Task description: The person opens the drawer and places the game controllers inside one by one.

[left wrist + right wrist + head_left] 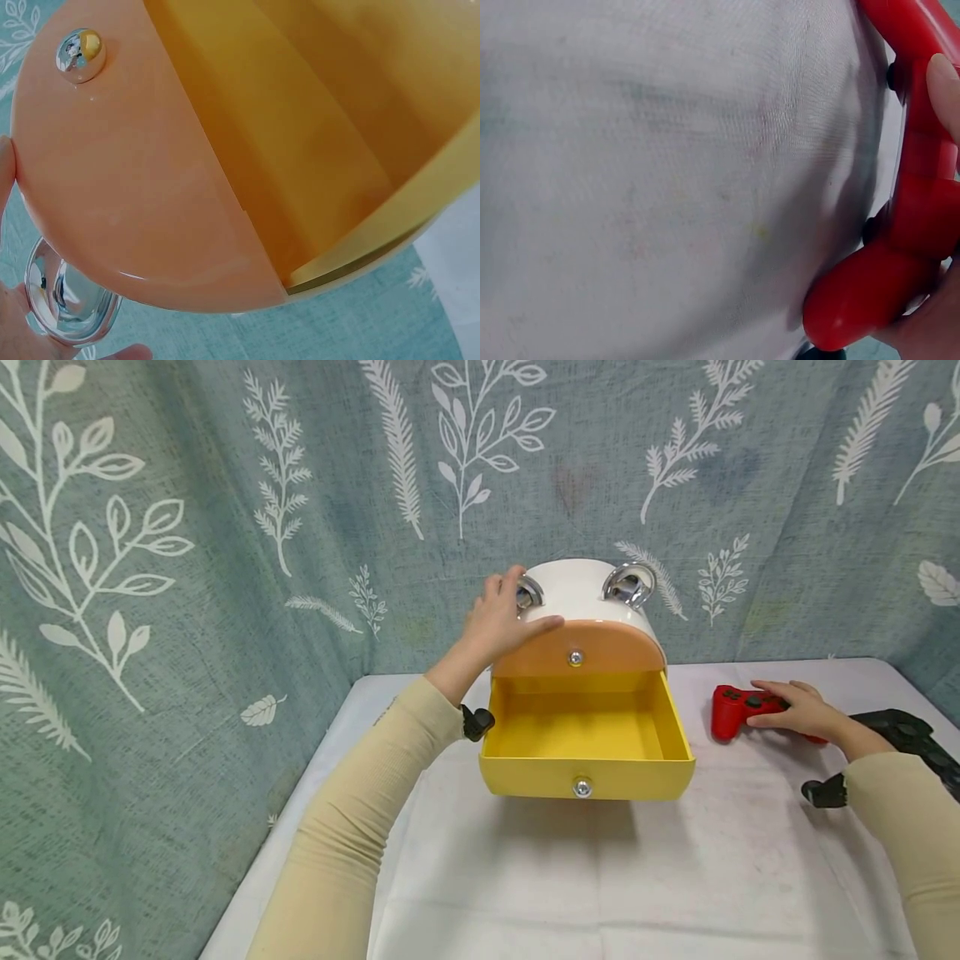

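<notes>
One red controller (737, 706), long axis roughly crosswise, left handle (725, 725) nearward.

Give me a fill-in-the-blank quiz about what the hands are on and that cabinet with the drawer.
1. The right hand holds a game controller coloured ____.
2. The pulled-out drawer is ____ in colour.
3. On the white cabinet, the left hand touches the ____ side, as the head view shows it.
4. The front knobs in the head view number ____.

Missing words: red; yellow; left; two.
</notes>
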A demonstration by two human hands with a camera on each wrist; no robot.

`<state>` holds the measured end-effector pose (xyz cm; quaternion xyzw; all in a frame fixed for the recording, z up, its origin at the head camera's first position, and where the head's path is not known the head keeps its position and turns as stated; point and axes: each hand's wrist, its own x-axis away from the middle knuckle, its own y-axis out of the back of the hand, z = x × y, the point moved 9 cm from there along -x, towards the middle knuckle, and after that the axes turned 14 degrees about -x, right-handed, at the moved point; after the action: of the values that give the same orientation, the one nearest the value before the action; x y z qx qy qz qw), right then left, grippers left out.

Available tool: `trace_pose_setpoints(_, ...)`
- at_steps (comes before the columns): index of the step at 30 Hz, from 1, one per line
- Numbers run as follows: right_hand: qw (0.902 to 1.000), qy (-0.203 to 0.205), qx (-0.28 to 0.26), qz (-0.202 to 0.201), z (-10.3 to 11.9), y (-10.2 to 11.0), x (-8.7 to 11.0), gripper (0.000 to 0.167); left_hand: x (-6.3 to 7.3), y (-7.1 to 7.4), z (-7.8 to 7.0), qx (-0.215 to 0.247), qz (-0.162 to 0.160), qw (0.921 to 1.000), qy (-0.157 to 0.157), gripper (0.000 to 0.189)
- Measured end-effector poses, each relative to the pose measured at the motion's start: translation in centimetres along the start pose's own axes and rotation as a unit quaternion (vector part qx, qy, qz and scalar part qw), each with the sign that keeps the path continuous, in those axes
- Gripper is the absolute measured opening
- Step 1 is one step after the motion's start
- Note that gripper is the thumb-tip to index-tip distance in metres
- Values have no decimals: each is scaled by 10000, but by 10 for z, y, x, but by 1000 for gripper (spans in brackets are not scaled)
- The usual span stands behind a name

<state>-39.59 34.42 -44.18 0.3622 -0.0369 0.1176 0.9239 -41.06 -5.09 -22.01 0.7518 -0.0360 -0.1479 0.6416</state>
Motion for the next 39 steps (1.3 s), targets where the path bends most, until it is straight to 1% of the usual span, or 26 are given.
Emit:
trace_pose_setpoints(5,9984,225,513,-93,5,-1,2,85,1,0,-1,-19,-13,10000,-20,93)
trace_pose_setpoints(7,9978,237,609,-108,6,-2,3,85,1,0,-2,-27,-2,10000,-26,93)
trace_pose_setpoints(12,9979,293,571,-31,7,-6,5,82,1,-1,-2,21,-16,10000,-41,94)
trace_pose_setpoints(21,9958,654,637,-108,12,-13,12,74,1,-2,-2,38,-23,10000,-63,94)
trace_pose_setpoints(26,9962,671,542,-134,16,-14,15,75,1,-2,-1,72,-17,9999,-69,95)
trace_pose_setpoints(34,9942,880,562,-245,44,-4,25,71,0,0,0,105,-71,9999,-54,95)
trace_pose_setpoints(39,9928,953,610,-403,62,3,34,68,0,0,0,92,-67,9999,-63,96)
